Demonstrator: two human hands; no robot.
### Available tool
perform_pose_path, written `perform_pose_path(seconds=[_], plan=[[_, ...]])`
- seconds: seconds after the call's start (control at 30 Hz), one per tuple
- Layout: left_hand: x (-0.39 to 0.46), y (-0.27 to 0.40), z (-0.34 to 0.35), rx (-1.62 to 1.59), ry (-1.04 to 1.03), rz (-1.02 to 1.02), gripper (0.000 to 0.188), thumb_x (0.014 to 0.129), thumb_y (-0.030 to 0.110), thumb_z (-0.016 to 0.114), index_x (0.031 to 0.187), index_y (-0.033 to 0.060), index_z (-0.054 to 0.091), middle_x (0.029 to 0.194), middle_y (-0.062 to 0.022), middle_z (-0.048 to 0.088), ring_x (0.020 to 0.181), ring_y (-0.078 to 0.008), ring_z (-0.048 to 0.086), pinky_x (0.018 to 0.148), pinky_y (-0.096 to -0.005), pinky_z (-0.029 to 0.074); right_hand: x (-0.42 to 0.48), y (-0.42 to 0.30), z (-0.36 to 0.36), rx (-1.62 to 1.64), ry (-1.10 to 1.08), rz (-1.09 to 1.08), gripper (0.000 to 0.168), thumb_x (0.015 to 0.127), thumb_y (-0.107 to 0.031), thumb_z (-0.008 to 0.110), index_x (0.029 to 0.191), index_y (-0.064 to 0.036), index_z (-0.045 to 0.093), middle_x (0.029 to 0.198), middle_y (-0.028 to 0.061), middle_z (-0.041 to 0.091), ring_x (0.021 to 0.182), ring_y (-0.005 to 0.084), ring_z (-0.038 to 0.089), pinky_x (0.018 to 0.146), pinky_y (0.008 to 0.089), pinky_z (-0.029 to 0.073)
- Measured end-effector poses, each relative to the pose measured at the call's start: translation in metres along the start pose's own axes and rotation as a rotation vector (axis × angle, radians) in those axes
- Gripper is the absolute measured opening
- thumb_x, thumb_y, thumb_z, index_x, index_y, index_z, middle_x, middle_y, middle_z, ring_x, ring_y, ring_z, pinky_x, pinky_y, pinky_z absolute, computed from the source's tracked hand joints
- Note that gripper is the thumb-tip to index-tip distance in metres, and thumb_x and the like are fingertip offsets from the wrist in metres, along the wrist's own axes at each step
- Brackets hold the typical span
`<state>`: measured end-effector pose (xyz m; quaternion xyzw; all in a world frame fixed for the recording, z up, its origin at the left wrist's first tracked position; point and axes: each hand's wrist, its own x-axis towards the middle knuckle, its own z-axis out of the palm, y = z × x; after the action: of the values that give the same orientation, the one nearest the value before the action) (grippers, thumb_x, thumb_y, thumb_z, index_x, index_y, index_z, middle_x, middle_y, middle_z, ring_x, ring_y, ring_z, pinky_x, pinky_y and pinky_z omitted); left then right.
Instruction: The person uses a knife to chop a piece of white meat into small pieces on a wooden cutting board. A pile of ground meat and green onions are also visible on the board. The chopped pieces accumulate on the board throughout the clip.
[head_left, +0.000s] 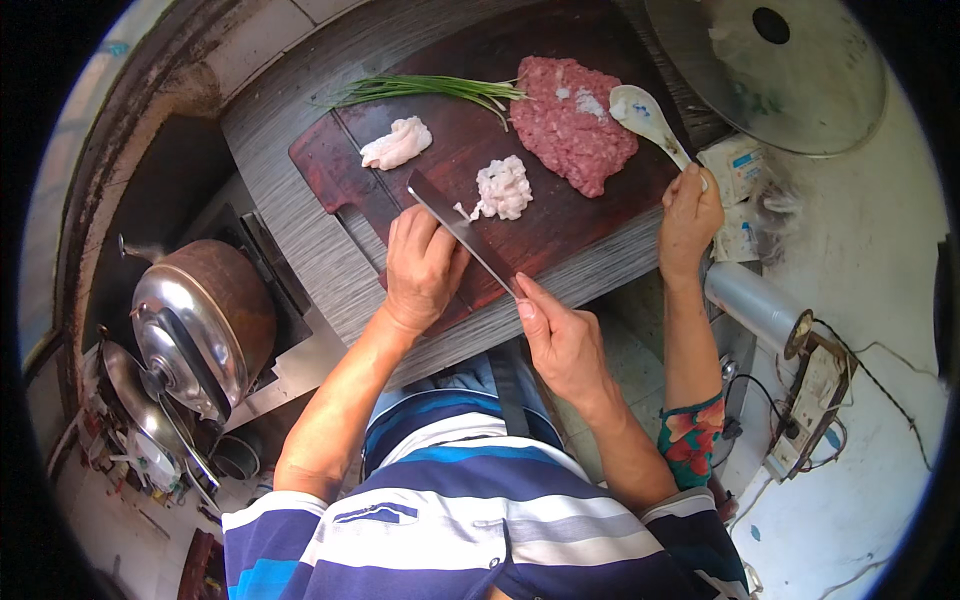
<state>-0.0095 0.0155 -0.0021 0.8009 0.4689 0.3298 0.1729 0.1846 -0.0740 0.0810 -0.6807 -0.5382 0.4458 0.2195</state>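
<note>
My right hand (566, 345) grips a kitchen knife (469, 238), its blade slanting up and left over a dark wooden cutting board (450, 154). Close against the blade's left side is my left hand (421, 262), fingers curled down; whatever lies under them is hidden. Just right of the blade sits a small heap of diced pale fat or meat (504, 187), with small bits beside the steel. A larger pale, uncut piece (397, 142) lies farther up the board. Green scallions or chives (427, 88) stretch along the far side to a mound of minced meat (566, 131) topped with white powder.
Another person's hand (691, 217) holds a white spoon (656, 127) over the mince from the right. A metal kettle (202, 322) stands left of the grey-grained table (281, 176). At right are a glass lid (795, 82), a metal cylinder (754, 300) and a corded socket strip (810, 409).
</note>
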Motion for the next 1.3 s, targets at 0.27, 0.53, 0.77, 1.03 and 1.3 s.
perform_pose_path(seconds=[0.27,0.53,0.77,1.03,1.3], plan=[[0.001,0.0,0.001,0.013,-0.002,0.009,0.037,0.07,0.003,0.079,0.106,0.0008,0.067,0.109,-0.0146,0.063,0.105,-0.0373,0.062,0.089,-0.0471,0.051,-0.001,-0.002,-0.003,0.026,-0.012,0.032,0.044,0.109,-0.03,0.057,0.133,0.006,0.066,0.108,0.0287,0.074,0.099,0.0418,0.075,0.083,0.0427,0.06],[0.0,0.0,0.003,0.015,0.02,0.013,0.038,0.071,0.001,0.079,0.108,-0.001,0.067,0.108,-0.0145,0.063,0.105,-0.0367,0.063,0.09,-0.0472,0.051,-0.013,-0.009,-0.01,0.047,-0.05,0.135,0.043,0.11,-0.029,0.057,0.133,0.006,0.066,0.109,0.0281,0.075,0.1,0.042,0.075,0.084,0.0424,0.06],[-0.001,0.0,0.003,0.017,-0.003,0.011,0.04,0.071,0.001,0.078,0.109,-0.0016,0.068,0.111,-0.0146,0.065,0.106,-0.037,0.064,0.09,-0.0474,0.052,-0.002,-0.011,-0.004,0.052,-0.038,0.084,0.043,0.11,-0.029,0.056,0.132,0.006,0.066,0.105,0.0294,0.073,0.094,0.0435,0.075,0.078,0.0459,0.059],[-0.003,0.001,0.005,0.027,0.013,0.018,0.041,0.069,0.001,0.077,0.11,-0.001,0.068,0.112,-0.015,0.065,0.108,-0.0381,0.064,0.092,-0.0477,0.051,0.023,-0.004,0.014,0.014,0.023,-0.046,0.044,0.11,-0.032,0.056,0.13,0.005,0.066,0.096,0.028,0.074,0.088,0.0454,0.074,0.072,0.0496,0.058],[-0.001,0.002,0.007,-0.005,0.059,-0.045,0.032,0.076,-0.002,0.078,0.106,0.0005,0.068,0.109,-0.0138,0.066,0.103,-0.0354,0.065,0.089,-0.0455,0.052,0.0,-0.003,-0.01,0.018,-0.007,0.131,0.041,0.111,-0.033,0.055,0.128,0.002,0.07,0.097,0.0276,0.074,0.09,0.0437,0.075,0.075,0.0454,0.059]])
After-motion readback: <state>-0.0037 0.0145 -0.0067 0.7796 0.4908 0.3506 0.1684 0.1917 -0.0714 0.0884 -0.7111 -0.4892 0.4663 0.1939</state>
